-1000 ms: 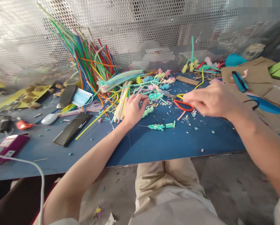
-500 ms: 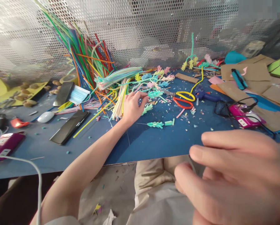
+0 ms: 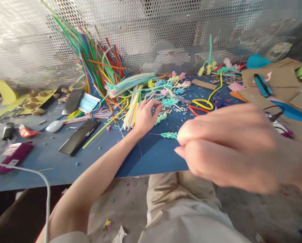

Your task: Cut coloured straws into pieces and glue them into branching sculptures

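Observation:
My left hand (image 3: 147,116) rests on the blue table beside a bundle of pale pipe cleaners (image 3: 132,113). Its thumb and forefinger are bent together in a pinch by a mint-green fuzzy sprig (image 3: 170,102); whether they grip it is unclear. A lighter green fuzzy piece (image 3: 161,118) lies just below the fingers. My right hand (image 3: 227,145) is large and blurred near the camera, its fingers curled closed; anything in them is hidden. Beyond its fingertips shows another green sprig (image 3: 168,135) with a thin wire, partly covered by the hand.
Scissors (image 3: 203,104) with yellow and red handles lie partly behind my right hand. A tall bunch of coloured pipe cleaners (image 3: 90,64) leans on the perforated metal panel (image 3: 166,40). Left are a black phone (image 3: 79,137) and face mask (image 3: 88,102); right, cardboard (image 3: 271,77).
My right hand has moved left and up over the table, its fingers curling from loosely parted to closed. My left hand stays by the sprigs. The view has shifted slightly.

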Demonstrator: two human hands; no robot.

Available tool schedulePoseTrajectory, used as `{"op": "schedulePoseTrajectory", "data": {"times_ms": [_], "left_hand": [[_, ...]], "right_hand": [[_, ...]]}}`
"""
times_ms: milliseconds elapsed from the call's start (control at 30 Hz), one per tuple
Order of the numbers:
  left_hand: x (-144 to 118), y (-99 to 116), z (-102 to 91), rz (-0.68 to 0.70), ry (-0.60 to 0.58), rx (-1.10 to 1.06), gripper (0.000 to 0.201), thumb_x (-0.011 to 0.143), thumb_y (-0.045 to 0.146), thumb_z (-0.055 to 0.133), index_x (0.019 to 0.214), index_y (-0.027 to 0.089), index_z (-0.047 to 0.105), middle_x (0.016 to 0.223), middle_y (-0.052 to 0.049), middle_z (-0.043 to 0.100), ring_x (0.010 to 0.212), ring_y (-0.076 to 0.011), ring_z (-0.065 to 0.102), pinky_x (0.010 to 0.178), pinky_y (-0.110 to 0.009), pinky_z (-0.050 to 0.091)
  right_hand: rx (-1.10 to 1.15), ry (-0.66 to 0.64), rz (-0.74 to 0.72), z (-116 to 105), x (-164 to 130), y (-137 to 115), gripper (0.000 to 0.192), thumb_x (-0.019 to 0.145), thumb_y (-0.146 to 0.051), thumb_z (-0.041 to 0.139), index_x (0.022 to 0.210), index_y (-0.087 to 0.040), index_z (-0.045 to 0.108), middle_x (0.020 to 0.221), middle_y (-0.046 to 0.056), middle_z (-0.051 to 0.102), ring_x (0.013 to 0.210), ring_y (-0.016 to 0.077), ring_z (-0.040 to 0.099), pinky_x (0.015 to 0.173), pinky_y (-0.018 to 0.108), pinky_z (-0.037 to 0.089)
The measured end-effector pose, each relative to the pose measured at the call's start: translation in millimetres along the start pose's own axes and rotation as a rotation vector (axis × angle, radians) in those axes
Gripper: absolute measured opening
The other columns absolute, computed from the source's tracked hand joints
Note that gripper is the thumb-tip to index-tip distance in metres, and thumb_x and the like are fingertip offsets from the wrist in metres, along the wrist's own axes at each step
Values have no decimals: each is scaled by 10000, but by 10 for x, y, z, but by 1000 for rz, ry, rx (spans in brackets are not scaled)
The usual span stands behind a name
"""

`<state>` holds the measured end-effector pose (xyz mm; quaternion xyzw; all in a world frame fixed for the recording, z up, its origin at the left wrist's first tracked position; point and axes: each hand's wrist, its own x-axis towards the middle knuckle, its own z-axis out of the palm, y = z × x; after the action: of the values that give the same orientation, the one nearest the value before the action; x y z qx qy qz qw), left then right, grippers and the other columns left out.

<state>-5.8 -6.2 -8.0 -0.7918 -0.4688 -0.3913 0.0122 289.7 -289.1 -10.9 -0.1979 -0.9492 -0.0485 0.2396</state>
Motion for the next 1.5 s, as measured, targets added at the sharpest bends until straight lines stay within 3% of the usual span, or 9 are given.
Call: {"op": "schedulePoseTrajectory", "data": {"times_ms": [67, 133, 233, 300, 467, 667, 1067, 1300, 1500], "left_hand": [[1, 4, 1, 9, 6, 1, 139, 1047, 354, 635, 1072, 244, 717, 955, 3, 776, 907, -199, 649, 916, -387, 416], [3, 13, -3, 5, 5, -1, 133, 1046, 341, 631, 1067, 242, 716, 943, 9, 784, 904, -199, 652, 903, -385, 413], [6, 23, -11, -15, 3, 7, 147, 1046, 350, 621, 1063, 241, 718, 926, 4, 790, 918, -208, 657, 904, -391, 414], [6, 25, -15, -22, -2, 12, 159, 1046, 362, 617, 1065, 241, 719, 944, 2, 794, 927, -209, 660, 912, -394, 414], [7, 22, -18, -11, 0, 11, 148, 1040, 355, 625, 1063, 244, 720, 983, 3, 798, 926, -204, 664, 916, -386, 416], [8, 22, -20, -18, -5, 14, 162, 1044, 359, 616, 1072, 239, 722, 974, -6, 794, 934, -208, 666, 918, -385, 420], [9, 12, -23, -11, -10, 8, 146, 1039, 351, 624, 1073, 240, 714, 981, -12, 787, 929, -212, 666, 906, -393, 436], [17, 5, -19, -3, 2, 2, 131, 1040, 343, 627, 1053, 240, 706, 995, -3, 794, 927, -207, 663, 910, -392, 436], [19, 20, -41, 8, 9, -1, 151, 1040, 361, 624, 1060, 235, 706, 1007, -9, 791, 920, -201, 668, 920, -389, 449]], "right_hand": [[-32, -189, -42, -586, 1341, 1030, 182, 1014, -294, 549, 953, -250, 715, 831, -10, 726, 682, 140, 583, 611, 319, 329], [30, -411, 5, -787, 1939, 1569, 188, 998, -303, 581, 885, -216, 704, 771, 2, 702, 635, 135, 560, 598, 305, 299], [98, -846, 359, -572, 1825, 1743, 162, 972, -320, 637, 879, -225, 730, 775, 4, 722, 612, 141, 577, 590, 290, 312], [106, -943, 466, -342, 1581, 1774, 142, 968, -287, 626, 925, -230, 748, 797, 11, 740, 642, 159, 608, 598, 291, 328], [130, -844, 397, -39, 1417, 2028, 160, 964, -344, 659, 976, -214, 752, 931, 41, 775, 805, 196, 685, 665, 292, 370], [160, -708, 303, 89, 1416, 2083, 155, 984, -329, 647, 1008, -213, 748, 1011, 52, 790, 861, 203, 706, 711, 294, 400], [251, -451, 116, 345, 1233, 2261, 204, 1036, -270, 539, 982, -197, 722, 972, 43, 729, 838, 177, 668, 732, 315, 414], [330, -422, 171, 336, 1189, 2206, 139, 1005, -242, 552, 951, -189, 669, 982, 49, 713, 753, 144, 608, 692, 289, 394], [356, -222, 286, 241, 1103, 2396, 226, 1062, -364, 508, 1051, -204, 668, 899, 33, 723, 699, 135, 605, 704, 282, 451]]}}
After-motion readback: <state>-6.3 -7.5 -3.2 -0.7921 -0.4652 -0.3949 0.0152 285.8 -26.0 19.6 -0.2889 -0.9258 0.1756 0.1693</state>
